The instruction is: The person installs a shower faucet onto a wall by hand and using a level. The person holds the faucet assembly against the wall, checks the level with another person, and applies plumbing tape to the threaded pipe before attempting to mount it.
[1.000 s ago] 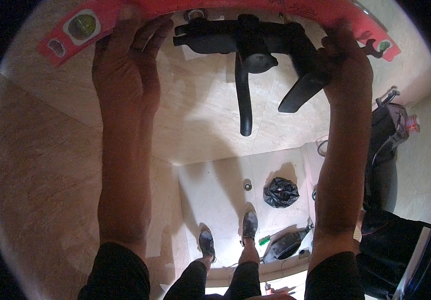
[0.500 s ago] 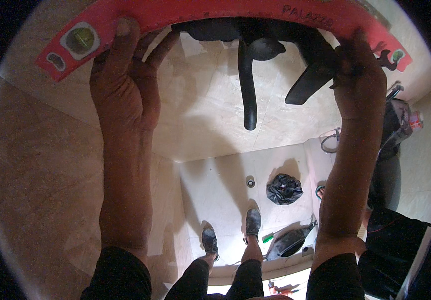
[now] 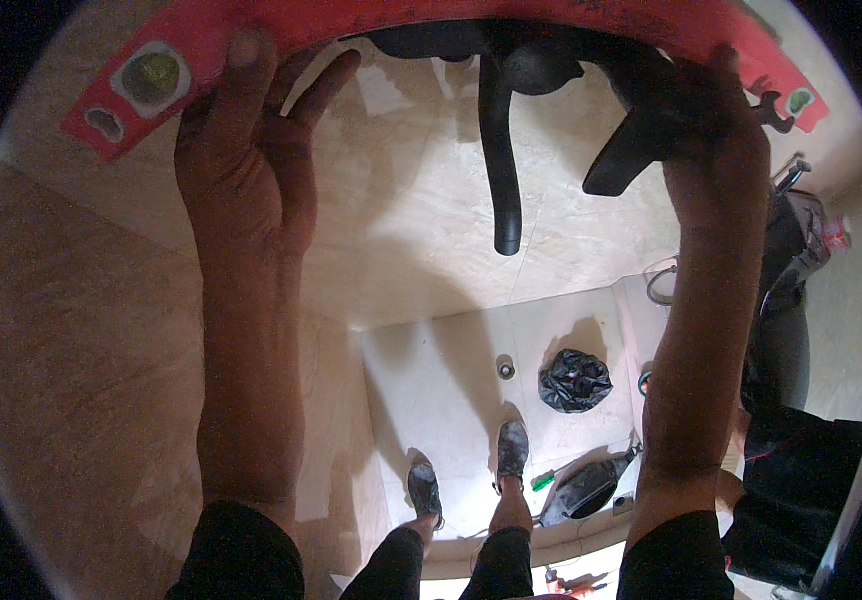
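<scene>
A long red spirit level (image 3: 431,12) spans the top of the view, lying along a black wall-mounted tap fixture (image 3: 541,65) with a downward spout. My left hand (image 3: 241,130) grips the level near its left end, thumb on its face, beside a round greenish vial. Toward the other end, my right hand (image 3: 716,130) is closed on the level, thumb up against its face. The dark jaw of an open-end wrench (image 3: 776,112) sticks out beside that hand; its handle is hidden. A flat black lever (image 3: 619,160) of the fixture comes down just left of my right wrist.
Beige tiled walls (image 3: 91,330) surround me. On the pale floor lie a black plastic bag (image 3: 576,380), a small round drain-like piece (image 3: 506,368), a green-handled tool (image 3: 543,481) and a black waist bag (image 3: 586,490). A person in black clothing (image 3: 801,490) is at the right.
The level sits slightly higher in view, and its left end has shifted a little left. Both hands keep their hold. The floor things appear slightly lower and further right.
</scene>
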Motion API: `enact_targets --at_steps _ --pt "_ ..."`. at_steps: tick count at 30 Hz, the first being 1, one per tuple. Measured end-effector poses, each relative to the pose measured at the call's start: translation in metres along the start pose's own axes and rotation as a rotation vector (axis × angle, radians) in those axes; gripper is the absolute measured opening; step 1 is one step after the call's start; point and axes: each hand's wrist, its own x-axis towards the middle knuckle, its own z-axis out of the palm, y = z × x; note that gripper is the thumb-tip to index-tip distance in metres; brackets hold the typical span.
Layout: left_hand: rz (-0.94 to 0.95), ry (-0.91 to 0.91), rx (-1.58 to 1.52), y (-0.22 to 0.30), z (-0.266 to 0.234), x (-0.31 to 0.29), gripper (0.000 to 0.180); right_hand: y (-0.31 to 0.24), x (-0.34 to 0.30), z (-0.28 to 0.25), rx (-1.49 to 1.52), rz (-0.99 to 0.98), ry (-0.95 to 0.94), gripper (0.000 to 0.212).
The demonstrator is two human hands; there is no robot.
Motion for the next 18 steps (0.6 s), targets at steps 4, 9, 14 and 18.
enact_targets --at_steps 4,9,14,18 --pt "-0.023 -0.006 -0.074 -0.001 0.005 -0.001 0.033 0.010 -0.004 -0.008 -1.526 -0.517 -0.006 0.035" --pt "-0.012 0.019 -0.098 0.000 0.005 -0.005 0.037 0.024 0.001 0.013 -0.316 -0.192 -0.083 0.039" --pt "-0.027 0.030 -0.133 -0.001 0.009 -0.005 0.041 0.020 -0.007 0.021 0.082 -0.077 -0.035 0.035" --pt "-0.019 0.023 -0.084 -0.001 0.015 -0.009 0.045 0.014 -0.013 0.010 0.024 -0.045 0.073 0.033"
